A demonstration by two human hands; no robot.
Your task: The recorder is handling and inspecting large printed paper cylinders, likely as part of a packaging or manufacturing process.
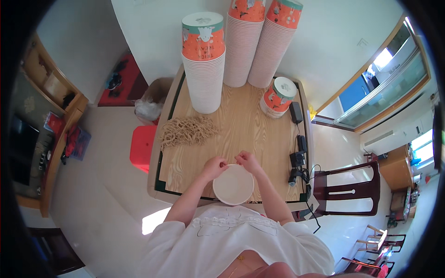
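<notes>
A round white paper bucket (233, 185) stands at the table's near edge, close to my body, its mouth facing up. My left hand (215, 168) is closed at the far left of its rim, fingertips pinching the edge. Just to the right, my right hand (249, 161) is curled with fingers pressed together at the far rim; whatever is between them is too small to make out. Beyond my left hand lies a tangled heap of tan twine cords (190, 131). The bucket's outer side is hidden from above.
Tall nested stacks of orange-and-green printed paper buckets (204, 69) rise at the table's (241, 125) far side. A short stack (279, 96) sits far right. Black power adapters with cables (297, 160) line the right edge. A red stool (143, 147) and a dark wooden chair (347, 189) flank the table.
</notes>
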